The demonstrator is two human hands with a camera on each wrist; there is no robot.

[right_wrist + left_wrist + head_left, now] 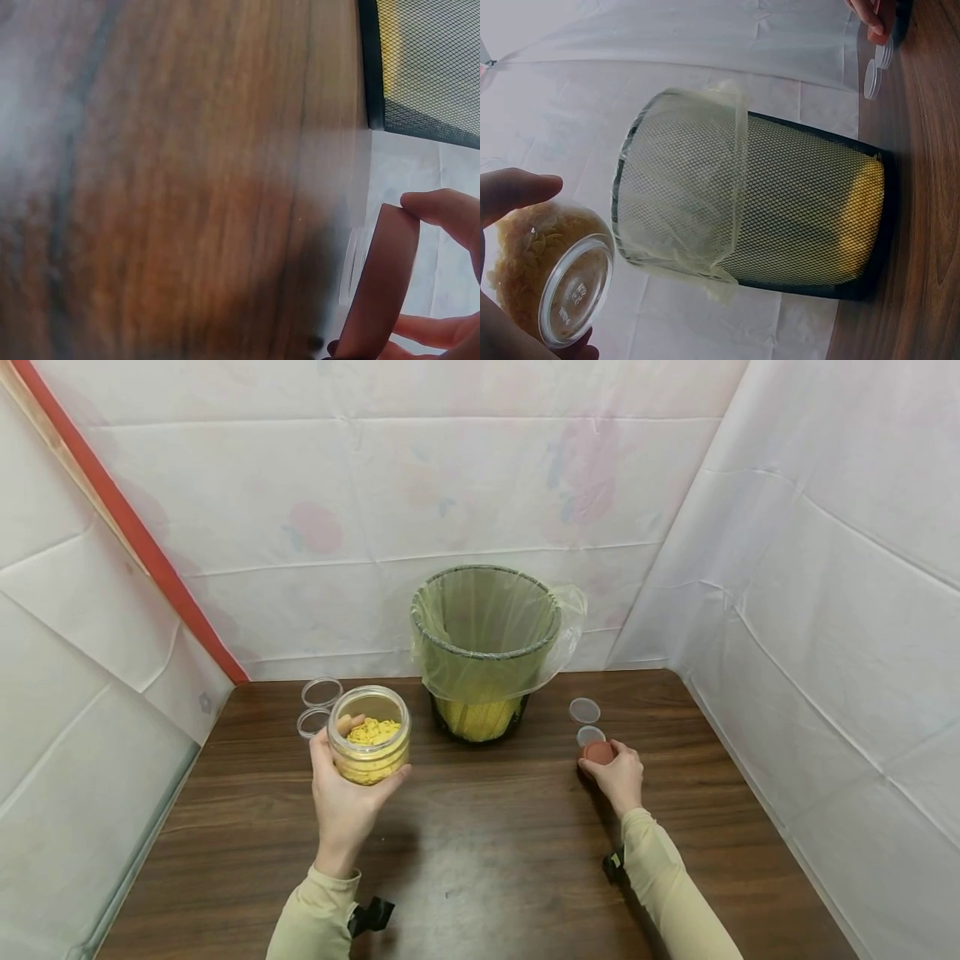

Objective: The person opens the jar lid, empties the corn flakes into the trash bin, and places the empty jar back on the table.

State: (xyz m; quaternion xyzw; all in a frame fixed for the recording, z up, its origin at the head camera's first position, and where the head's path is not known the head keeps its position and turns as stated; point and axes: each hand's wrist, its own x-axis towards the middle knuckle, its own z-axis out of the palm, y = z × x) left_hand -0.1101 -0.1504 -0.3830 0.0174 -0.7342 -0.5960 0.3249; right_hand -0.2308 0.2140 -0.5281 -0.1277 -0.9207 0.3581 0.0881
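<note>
My left hand [343, 814] grips an uncapped clear round jar [372, 767] from the near side, thumb on its right and fingers around the far left. Inside it lie many small flat yellow pieces [373, 732]. In the left wrist view the jar's clear bottom [577, 291] faces the camera, tilted. Over at the right, my right hand [621, 778] pinches a round reddish-brown lid [597, 752] by its edge. In the right wrist view that lid [381, 281] stands edge-on between thumb and fingers, close to the tabletop.
A black mesh wastebasket [480, 714] with a thin pale-yellow liner [442, 668] stands at the back middle, yellow showing low inside. Two clear discs [584, 711] lie beyond the right hand. Two clear rimmed rounds [303, 693] lie left of the jar. White cloth walls [420, 485] enclose the wooden table [487, 827].
</note>
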